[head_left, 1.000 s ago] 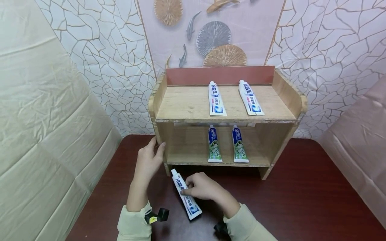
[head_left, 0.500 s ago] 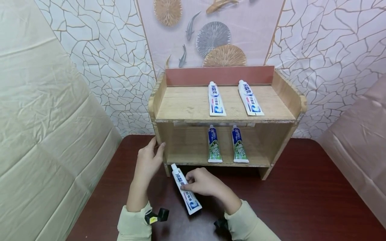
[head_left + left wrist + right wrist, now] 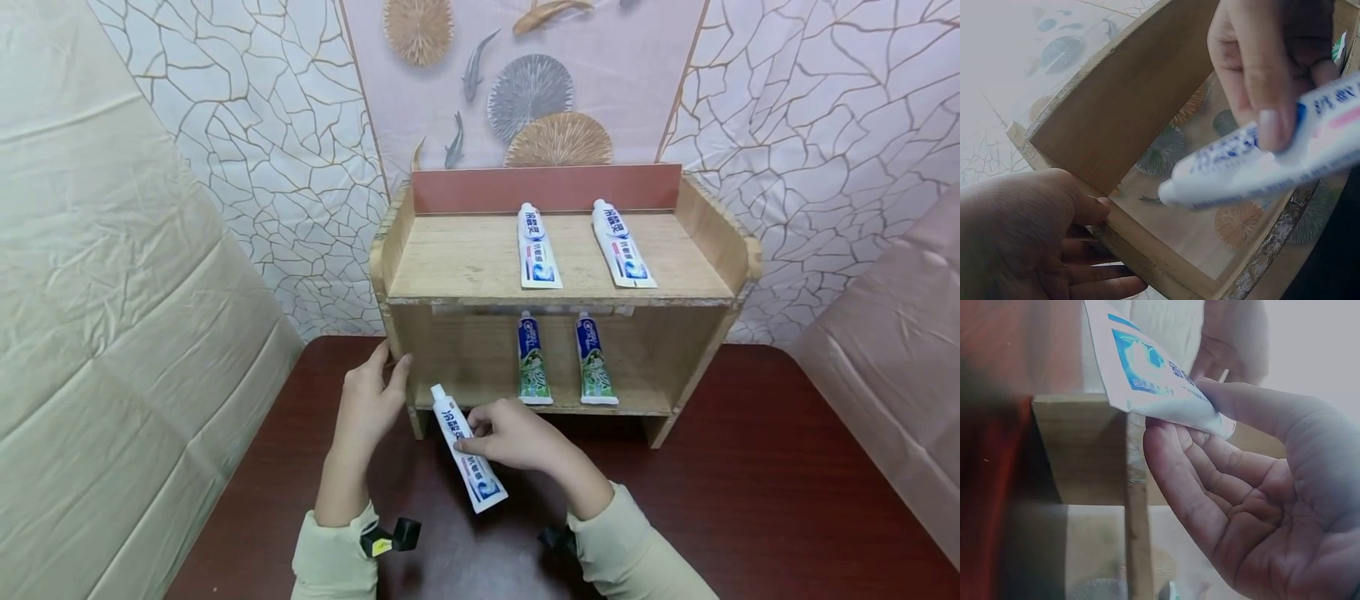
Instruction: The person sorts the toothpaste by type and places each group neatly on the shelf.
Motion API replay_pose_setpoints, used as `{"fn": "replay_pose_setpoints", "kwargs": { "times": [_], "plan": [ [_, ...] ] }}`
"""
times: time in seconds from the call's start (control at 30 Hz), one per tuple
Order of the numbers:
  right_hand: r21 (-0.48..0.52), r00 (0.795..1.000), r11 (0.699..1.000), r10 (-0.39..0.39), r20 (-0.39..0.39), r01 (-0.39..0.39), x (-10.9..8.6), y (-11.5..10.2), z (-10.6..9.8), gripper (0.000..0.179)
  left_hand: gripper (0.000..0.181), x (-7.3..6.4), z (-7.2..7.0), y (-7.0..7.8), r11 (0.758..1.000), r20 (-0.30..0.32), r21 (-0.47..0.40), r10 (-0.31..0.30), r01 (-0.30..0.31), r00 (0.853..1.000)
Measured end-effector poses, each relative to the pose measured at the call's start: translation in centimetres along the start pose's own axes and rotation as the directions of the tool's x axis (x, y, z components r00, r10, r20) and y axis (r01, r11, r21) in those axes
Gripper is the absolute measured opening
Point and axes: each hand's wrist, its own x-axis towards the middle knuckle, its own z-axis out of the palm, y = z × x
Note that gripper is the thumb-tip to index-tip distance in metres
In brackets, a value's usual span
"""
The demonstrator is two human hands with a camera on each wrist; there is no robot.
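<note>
A white toothpaste tube (image 3: 468, 450) with blue print is pinched between the thumb and fingers of my right hand (image 3: 517, 433). It is tilted, cap end up and to the left, in front of the lower shelf's left part. In the left wrist view the tube (image 3: 1260, 159) crosses in front of the compartment. My left hand (image 3: 369, 396) holds the left side panel of the wooden shelf (image 3: 465, 302), thumb on its edge; in the left wrist view the fingers (image 3: 1104, 284) lie along its outer side.
Two white toothpaste tubes, a left one (image 3: 538, 250) and a right one (image 3: 622, 246), lie on the top board. Below them lie two blue-green tubes, one (image 3: 533, 362) left of the other (image 3: 595, 362). A dark red table (image 3: 787, 483) carries the shelf.
My right hand has raised the white toothpaste tube up and toward the shelf, its cap now level with the lower board's front edge. The left hand has stayed on the side panel.
</note>
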Motion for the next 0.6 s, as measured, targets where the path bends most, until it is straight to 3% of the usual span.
{"fn": "replay_pose_setpoints", "kwargs": {
  "times": [0.6],
  "plan": [
    [-0.024, 0.996, 0.999, -0.026, -0.083, 0.024, -0.6, -1.9, -3.6, 0.015, 0.038, 0.0, 0.0, 0.0, 1.000, -0.006, -0.006, 0.015, -0.015, 1.000]
  ]
}}
